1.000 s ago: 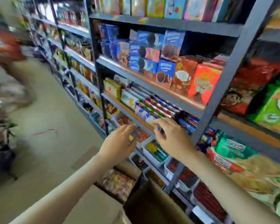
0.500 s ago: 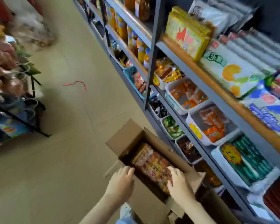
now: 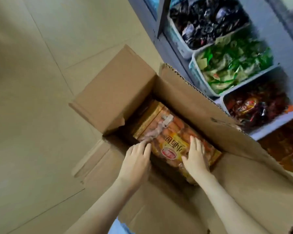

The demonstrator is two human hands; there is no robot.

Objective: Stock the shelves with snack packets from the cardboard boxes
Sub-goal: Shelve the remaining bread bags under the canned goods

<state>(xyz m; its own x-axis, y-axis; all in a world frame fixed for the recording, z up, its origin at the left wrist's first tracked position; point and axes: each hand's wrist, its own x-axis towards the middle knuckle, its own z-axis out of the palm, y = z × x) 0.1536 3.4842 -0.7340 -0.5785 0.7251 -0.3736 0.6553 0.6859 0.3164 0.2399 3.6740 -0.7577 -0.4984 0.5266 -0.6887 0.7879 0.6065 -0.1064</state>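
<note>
Two open palms, left hand and right hand, rested on packet in box mid-frame (nothing gripped); shelving seemingly unstarted.

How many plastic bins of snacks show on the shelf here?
3: a bin of dark wrappers at the top, a bin of green packets below it, a bin of red packets nearest the cardboard box. Others may lie outside the frame.

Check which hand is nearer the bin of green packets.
Right. The right hand rests on the shelf-side half of the orange packet, closer to the green-packet bin; the left hand touches its opposite edge, farther from the bin.
</note>
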